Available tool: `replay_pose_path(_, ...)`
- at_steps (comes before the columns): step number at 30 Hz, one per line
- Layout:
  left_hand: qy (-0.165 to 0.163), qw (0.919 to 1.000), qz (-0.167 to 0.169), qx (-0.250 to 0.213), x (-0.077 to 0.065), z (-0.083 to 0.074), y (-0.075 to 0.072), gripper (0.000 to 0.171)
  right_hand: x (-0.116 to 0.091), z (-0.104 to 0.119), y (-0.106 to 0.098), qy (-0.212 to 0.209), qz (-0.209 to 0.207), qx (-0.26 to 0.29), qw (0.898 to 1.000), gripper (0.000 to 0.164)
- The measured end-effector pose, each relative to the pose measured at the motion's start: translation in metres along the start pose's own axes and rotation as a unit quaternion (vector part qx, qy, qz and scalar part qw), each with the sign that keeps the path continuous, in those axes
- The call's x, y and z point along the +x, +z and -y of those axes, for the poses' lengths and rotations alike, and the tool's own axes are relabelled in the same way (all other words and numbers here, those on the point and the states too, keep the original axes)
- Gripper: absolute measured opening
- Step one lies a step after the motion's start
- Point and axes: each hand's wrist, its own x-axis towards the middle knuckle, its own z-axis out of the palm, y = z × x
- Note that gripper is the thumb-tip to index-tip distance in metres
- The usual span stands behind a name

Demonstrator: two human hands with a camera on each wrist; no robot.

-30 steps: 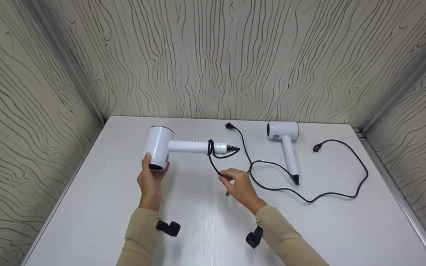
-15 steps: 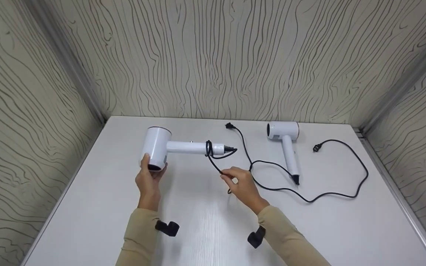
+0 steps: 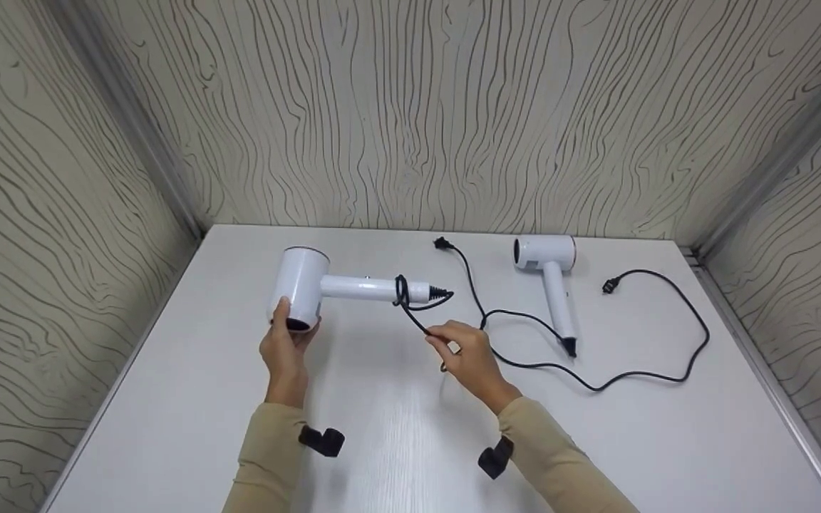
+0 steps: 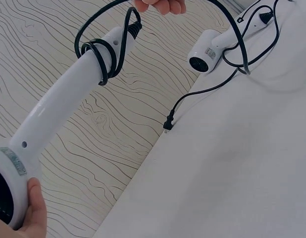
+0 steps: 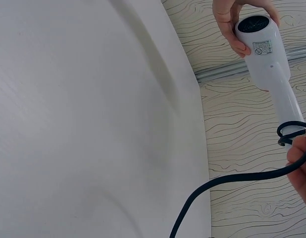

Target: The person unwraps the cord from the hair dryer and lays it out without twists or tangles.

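Note:
My left hand (image 3: 286, 362) grips the barrel of a white hair dryer (image 3: 301, 285) from below, holding it sideways above the table with the handle pointing right. Black power cord (image 4: 102, 64) loops around the handle near its end, seen closely in the left wrist view. Between thumb and fingers, my right hand (image 3: 473, 362) pinches the cord a short way below those loops. From there the cord's free part (image 5: 227, 178) trails down past the hand in the right wrist view. A label (image 5: 262, 48) and dark round grille (image 5: 253, 24) show on the barrel.
A second white hair dryer (image 3: 559, 292) lies at the back right of the white table (image 3: 204, 399). Its black cord (image 3: 598, 388) spreads around it. One plug (image 3: 442, 243) lies at the back middle, another plug (image 3: 611, 285) farther right. Wood-patterned walls (image 3: 410, 114) enclose the table.
The held hair dryer has shifted slightly left, and its handle end has dipped a little. My right hand has moved slightly right, still pinching the cord. The other hair dryer is unmoved.

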Motion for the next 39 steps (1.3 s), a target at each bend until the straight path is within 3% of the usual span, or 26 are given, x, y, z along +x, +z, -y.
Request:
replay_pose_path(12,0.006,0.9999,-0.010,0.001,0.001,0.000,-0.001,0.072,0.000,0.000,-0.001,-0.025,-0.009,-0.009,1.000,0.010)
replay_pose_path(17,0.011,0.9996,-0.017,0.022,0.001,0.000,-0.001,0.073,0.001,-0.001,-0.003,-0.034,-0.013,-0.011,0.999,0.011)
replay_pose_path(39,0.028,0.9955,0.002,0.090,0.003,0.000,-0.007,0.069,0.017,-0.005,-0.014,-0.050,-0.095,-0.051,0.993,0.016)
